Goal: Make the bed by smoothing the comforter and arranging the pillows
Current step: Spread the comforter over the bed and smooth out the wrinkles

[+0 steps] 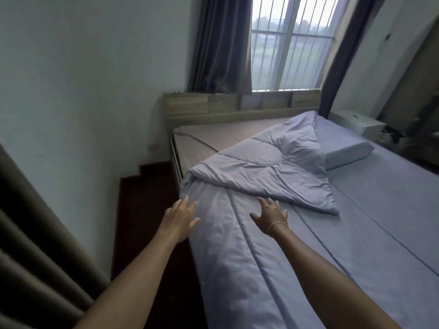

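Both forearms reach out | left hand [179,218] spread at bed edge, right hand [270,216] spread over comforter [256,167] — folded back toward pillow [342,143] | step: smoothing | next, likely: grip the fold, draw it toward headboard [213,108]

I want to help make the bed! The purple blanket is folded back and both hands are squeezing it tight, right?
Not quite. The head view shows the wrinkled lavender comforter folded back, but the left hand and right hand are open, fingers spread, not squeezing.
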